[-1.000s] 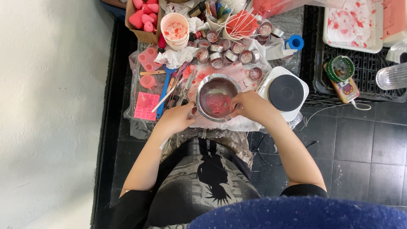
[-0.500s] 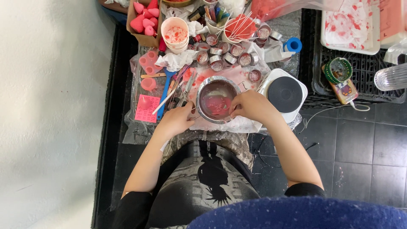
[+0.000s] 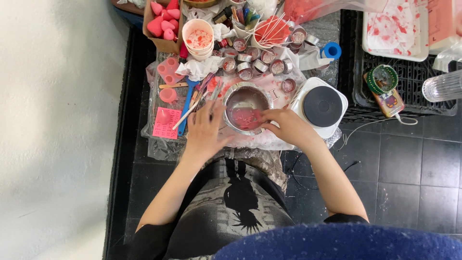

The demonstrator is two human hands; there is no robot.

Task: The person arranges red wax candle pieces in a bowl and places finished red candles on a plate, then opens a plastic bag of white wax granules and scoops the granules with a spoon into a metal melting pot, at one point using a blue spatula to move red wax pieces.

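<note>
A round metal bowl (image 3: 239, 98) with pink, lumpy residue inside stands on a plastic-covered work surface in front of me. My right hand (image 3: 290, 126) grips its right rim, with the fingertips reaching over the edge into the bowl. My left hand (image 3: 207, 129) lies just left of the bowl, fingers spread, over a bunch of thin tools and sticks (image 3: 199, 96); it touches the bowl's left side at most lightly. Nothing is visibly held in the left hand.
Behind the bowl are several small tins (image 3: 255, 61), a stained white cup (image 3: 198, 38), a box of pink cone shapes (image 3: 164, 21) and pink moulds (image 3: 169, 70). A white single hotplate (image 3: 321, 107) sits right of the bowl. A black crate (image 3: 409, 98) holds a stained tray.
My left hand has left the bowl's side and slid up and left onto the tools, fingers now spread. My right hand stays at the bowl's right rim.
</note>
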